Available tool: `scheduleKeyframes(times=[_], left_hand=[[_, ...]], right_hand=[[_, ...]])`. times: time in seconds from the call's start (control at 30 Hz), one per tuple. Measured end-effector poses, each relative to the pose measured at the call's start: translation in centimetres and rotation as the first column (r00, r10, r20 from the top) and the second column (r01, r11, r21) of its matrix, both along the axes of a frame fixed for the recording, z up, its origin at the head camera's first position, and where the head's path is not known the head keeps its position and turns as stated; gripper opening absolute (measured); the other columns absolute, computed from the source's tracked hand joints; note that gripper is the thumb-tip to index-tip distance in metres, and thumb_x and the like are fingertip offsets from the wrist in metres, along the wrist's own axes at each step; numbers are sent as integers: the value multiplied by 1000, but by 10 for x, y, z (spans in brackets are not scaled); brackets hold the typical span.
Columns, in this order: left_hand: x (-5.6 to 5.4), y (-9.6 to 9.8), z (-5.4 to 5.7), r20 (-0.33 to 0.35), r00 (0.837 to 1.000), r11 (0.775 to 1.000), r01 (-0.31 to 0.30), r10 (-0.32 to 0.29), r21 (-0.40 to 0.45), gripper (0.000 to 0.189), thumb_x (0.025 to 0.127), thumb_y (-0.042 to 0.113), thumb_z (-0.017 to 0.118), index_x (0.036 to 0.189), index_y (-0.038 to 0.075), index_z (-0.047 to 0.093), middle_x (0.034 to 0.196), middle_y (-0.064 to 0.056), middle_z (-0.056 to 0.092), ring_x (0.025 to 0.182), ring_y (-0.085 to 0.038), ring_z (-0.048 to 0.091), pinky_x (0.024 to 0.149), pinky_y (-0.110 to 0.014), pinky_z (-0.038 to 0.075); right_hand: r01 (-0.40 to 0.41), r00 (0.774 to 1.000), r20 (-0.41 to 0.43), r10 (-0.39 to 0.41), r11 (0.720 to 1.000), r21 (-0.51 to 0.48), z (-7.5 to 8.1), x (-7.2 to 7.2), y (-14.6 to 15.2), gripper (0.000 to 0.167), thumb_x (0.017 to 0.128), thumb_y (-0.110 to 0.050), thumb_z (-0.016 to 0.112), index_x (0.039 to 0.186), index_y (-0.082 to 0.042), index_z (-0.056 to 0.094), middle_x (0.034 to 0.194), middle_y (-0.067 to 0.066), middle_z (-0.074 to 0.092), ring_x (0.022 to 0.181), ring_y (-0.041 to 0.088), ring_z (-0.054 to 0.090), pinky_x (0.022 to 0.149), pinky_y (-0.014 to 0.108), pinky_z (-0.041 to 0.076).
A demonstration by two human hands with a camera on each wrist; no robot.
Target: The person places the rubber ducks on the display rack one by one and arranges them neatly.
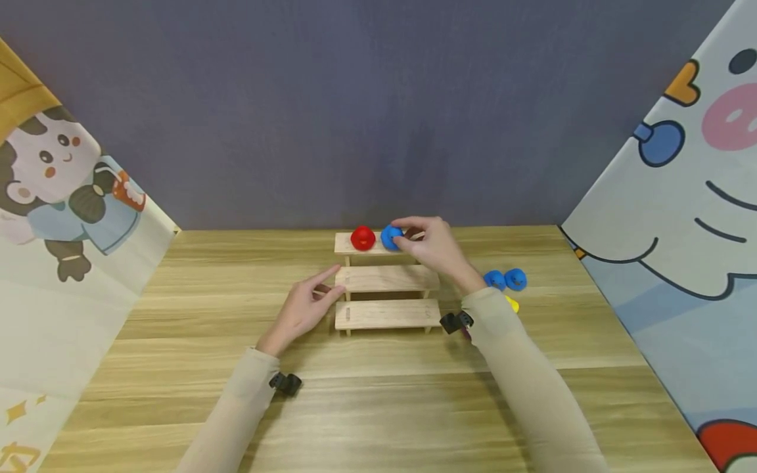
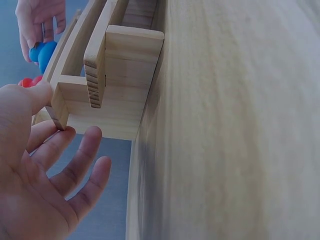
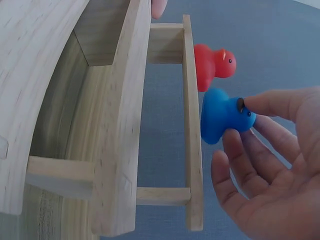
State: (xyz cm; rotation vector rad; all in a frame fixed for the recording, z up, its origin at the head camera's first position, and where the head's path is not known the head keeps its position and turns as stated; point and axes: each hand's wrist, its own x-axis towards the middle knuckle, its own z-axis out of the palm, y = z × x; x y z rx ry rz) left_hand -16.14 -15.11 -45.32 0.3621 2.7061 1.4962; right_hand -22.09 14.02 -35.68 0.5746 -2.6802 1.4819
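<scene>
A light wooden three-tier stand [image 1: 387, 278] rises in steps toward the back wall. On its top tier, at the left, sits a red rubber duck [image 1: 363, 238]. Right beside it is a blue rubber duck [image 3: 217, 117], its base at the tier's surface. My right hand [image 1: 436, 244] pinches this blue duck by the head between thumb and fingers. At the stand's left end, my left hand [image 1: 303, 307] grips the edge of the middle tier, thumb above and index finger below. Its other fingers spread loosely in the left wrist view.
Two more blue ducks [image 1: 516, 279] stand on the wooden table [image 1: 367, 407] right of the stand. A yellow piece [image 1: 512, 303] shows beside my right sleeve, partly hidden. A grey wall [image 1: 284, 131] rises close behind the stand, with cartoon-printed panels at both sides.
</scene>
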Motion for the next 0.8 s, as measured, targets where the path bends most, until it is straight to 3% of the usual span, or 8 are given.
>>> scheduleKeyframes(times=[0.4,0.8], left_hand=[[-1,-2,1,-3,1000,1000,5,-5,-1,57,106,42,67,158,20,54,119,-14,80,103,-29,77,87,-41,65],[0,-1,1,3,1000,1000,5,-5,3,57,107,40,67,158,20,53,121,-15,79,106,-29,76,89,-41,65]], right_hand=[[-11,999,42,10,1000,27,-2,-3,-4,34,101,-23,73,133,-12,75,121,12,78,102,29,74,86,42,64],[5,997,71,-5,1000,-7,-9,-5,-6,32,100,-24,74,132,-16,76,116,10,77,100,27,72,86,42,63]])
